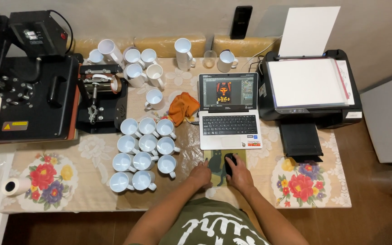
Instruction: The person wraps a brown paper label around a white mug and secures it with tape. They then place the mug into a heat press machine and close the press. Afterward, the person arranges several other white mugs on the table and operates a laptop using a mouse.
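Low in the middle of the frame, the right hand [240, 176] lies over a black mouse [229, 163], fingers curled down around it in a light grip. The mouse sits on a small dark mouse pad [214, 159] just below the laptop [229, 111]. The left hand [200, 174] rests at the pad's left edge, fingers loosely bent and holding nothing.

The likeliest trouble, as I judge it, is on the left. A tight cluster of white mugs [144, 152] stands just beside the left hand, and a careless sweep of that forearm could knock the nearest ones together or toward the counter [91, 199] edge at the bottom of the frame.

An orange cloth [182, 108] touches the laptop's left side and could drag onto the keys. The printer [309, 88], right of centre, has its tray [301, 143] jutting toward the right arm, so a wide mouse stroke might bump it.
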